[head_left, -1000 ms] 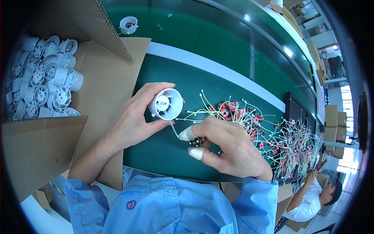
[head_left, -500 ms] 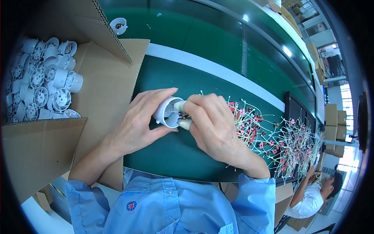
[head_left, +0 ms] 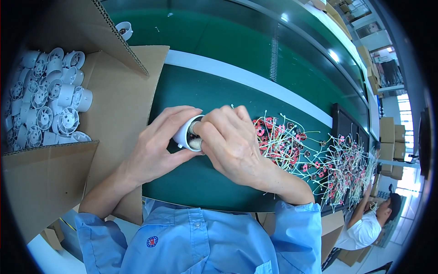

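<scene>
A white round plastic fan housing (head_left: pixel 181 136) sits in my left hand (head_left: pixel 157 137), the fingers and thumb wrapped round its outside and its open mouth tilted to the right. My right hand (head_left: pixel 235 144) reaches into that mouth with its thumb and index finger, both wearing pale finger covers. Pinched between them is a small dark motor coil part (head_left: pixel 193 133), mostly hidden by the fingers and the housing wall. Just right of this hand lies a loose heap of red and dark coil parts with pale wires (head_left: pixel 278 141).
At the left, an open cardboard box (head_left: pixel 121 86) holds many white fan housings (head_left: pixel 44 118). One more housing (head_left: pixel 123 31) stands on the green belt (head_left: pixel 214 34). Farther right are a bigger wire heap (head_left: pixel 344 166), a black tray (head_left: pixel 338 121) and a person in white (head_left: pixel 365 228).
My right fingers have pushed deeper into the housing with the coil part, which is now less visible. Both hands and the housing sit slightly farther left in the view.
</scene>
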Motion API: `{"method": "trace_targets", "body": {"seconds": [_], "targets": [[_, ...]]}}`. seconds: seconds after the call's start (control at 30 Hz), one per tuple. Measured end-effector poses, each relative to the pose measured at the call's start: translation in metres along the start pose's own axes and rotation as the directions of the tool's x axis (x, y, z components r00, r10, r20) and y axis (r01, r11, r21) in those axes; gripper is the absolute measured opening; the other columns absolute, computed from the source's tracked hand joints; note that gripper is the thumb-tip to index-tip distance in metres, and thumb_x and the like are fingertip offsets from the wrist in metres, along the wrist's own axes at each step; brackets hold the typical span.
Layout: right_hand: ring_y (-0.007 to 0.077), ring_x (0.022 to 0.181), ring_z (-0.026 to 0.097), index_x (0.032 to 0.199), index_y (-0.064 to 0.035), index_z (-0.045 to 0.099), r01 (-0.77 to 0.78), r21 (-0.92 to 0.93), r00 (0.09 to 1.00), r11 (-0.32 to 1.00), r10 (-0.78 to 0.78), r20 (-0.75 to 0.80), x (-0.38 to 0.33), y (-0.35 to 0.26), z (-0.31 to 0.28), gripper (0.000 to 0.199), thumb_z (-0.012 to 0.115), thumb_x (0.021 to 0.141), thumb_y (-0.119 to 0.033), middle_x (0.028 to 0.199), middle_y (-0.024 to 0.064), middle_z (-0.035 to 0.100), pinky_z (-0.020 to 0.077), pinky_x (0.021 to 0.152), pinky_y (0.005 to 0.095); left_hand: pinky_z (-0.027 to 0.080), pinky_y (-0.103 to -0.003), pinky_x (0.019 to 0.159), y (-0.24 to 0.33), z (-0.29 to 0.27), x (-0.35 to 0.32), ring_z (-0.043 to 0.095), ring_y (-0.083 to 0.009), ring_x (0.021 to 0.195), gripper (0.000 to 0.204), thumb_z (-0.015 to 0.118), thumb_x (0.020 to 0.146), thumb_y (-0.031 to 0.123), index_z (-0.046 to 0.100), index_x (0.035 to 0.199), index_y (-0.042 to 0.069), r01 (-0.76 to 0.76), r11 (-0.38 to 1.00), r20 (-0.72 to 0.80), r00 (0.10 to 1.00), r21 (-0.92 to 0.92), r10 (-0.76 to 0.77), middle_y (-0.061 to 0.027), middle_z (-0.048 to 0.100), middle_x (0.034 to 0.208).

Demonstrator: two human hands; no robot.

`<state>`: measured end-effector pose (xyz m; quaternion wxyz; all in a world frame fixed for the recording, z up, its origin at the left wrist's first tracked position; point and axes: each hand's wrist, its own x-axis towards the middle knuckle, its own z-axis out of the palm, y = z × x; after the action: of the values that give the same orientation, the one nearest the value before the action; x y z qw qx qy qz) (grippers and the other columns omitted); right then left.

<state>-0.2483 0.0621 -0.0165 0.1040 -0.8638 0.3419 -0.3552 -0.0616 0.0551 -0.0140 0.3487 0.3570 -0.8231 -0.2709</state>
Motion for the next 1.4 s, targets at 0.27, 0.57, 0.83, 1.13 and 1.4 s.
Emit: {"method": "trace_targets", "body": {"seconds": [0.27,0.57,0.83,1.13,1.4], "targets": [[0.0235,0.086,0.052,0.089,-0.0062,0.058,-0.115,0.081,0.991,0.990,0.120,-0.061,0.005,0.006,0.003,0.028,0.066,0.064,0.003,0.099,0.0102,0.054,0.0376,0.069,0.0357,0.052,-0.034,0.082,-0.003,0.001,-0.003,0.060,-0.0257,0.101,0.058,0.080,0.062,0.004,0.057,0.115,0.004,0.072,0.995,-0.040,0.996,-0.069,-0.075,-0.0121,0.059,0.111],[0.0277,0.093,0.059,0.092,-0.0023,0.058,-0.255,0.354,0.965,0.900,0.262,0.027,0.007,0.012,0.014,0.024,0.065,0.070,0.004,0.105,0.0135,0.061,0.0450,0.080,0.0352,0.051,-0.034,0.083,-0.003,-0.005,-0.002,0.059,-0.0274,0.103,0.059,0.079,0.063,0.003,0.055,0.117,0.004,0.079,0.997,-0.087,0.993,-0.023,-0.081,-0.0128,0.059,0.111],[0.0145,0.083,0.057,0.094,0.0006,0.058,-0.304,0.396,0.952,0.866,0.288,0.102,0.028,0.034,-0.007,0.019,0.062,0.075,0.001,0.087,0.0070,0.061,0.0461,0.078,0.0287,0.044,-0.041,0.086,0.016,-0.023,0.002,0.055,-0.0314,0.102,0.059,0.073,0.072,0.019,0.048,0.123,0.002,0.118,0.957,-0.065,0.992,0.265,-0.104,-0.0150,0.052,0.118],[0.0188,0.077,0.060,0.099,-0.0017,0.059,-0.637,-0.218,0.754,0.740,0.656,0.026,0.016,0.208,-0.032,0.018,0.057,0.085,-0.013,0.083,0.0119,0.063,0.0461,0.074,0.0313,0.042,-0.051,0.088,-0.038,-0.105,0.014,0.047,-0.0324,0.113,0.044,0.066,0.078,0.023,0.055,0.114,0.001,0.406,-0.087,-0.393,0.774,0.910,-0.496,-0.0147,0.054,0.115],[0.0196,0.089,0.060,0.111,-0.0024,0.058,-0.550,-0.051,0.835,0.834,0.547,-0.060,-0.002,0.180,-0.067,0.025,0.052,0.089,-0.013,0.097,0.0127,0.063,0.0467,0.079,0.0321,0.052,-0.047,0.080,-0.084,-0.103,0.002,0.050,-0.0336,0.108,0.026,0.059,0.078,0.009,0.060,0.104,0.004,0.426,-0.116,-0.424,0.756,0.897,-0.500,-0.0141,0.054,0.115]]}}
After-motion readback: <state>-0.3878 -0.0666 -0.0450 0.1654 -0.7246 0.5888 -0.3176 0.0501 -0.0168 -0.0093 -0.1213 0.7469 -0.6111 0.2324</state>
